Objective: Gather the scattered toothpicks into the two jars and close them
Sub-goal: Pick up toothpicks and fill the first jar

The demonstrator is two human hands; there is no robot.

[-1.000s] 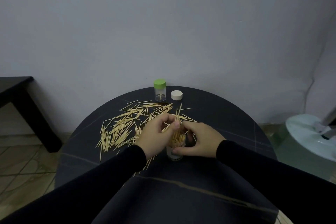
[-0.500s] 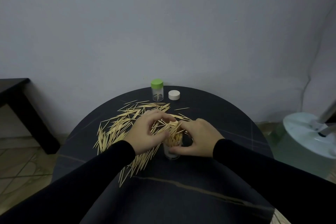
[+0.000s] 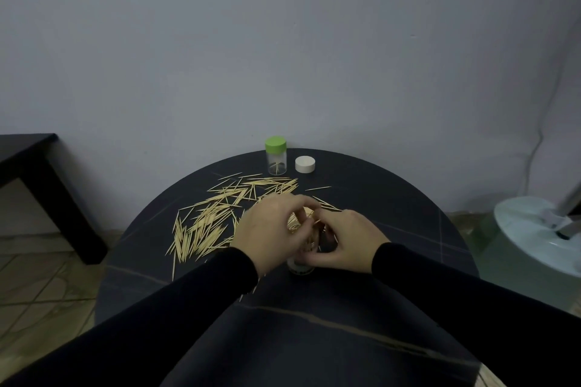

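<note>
A small clear jar (image 3: 301,266) stands upright on the round dark table (image 3: 393,229), stuffed with toothpicks and mostly hidden by my hands. My right hand (image 3: 344,240) grips the jar from the right side. My left hand (image 3: 273,234) hovers over the jar's mouth with fingers curled, pinching toothpicks there. Many loose toothpicks (image 3: 213,220) lie scattered to the left and behind. At the table's far edge stands a second clear jar (image 3: 276,155) with a green lid on it. A white lid (image 3: 305,164) lies beside it.
A black side table (image 3: 34,173) stands at the left by the wall. A pale round base (image 3: 534,236) of some appliance sits on the floor at the right. The near half of the table (image 3: 314,324) is bare apart from my sleeves.
My left hand has come back from the scattered pile to the jar's mouth. My right hand has stayed on the jar.
</note>
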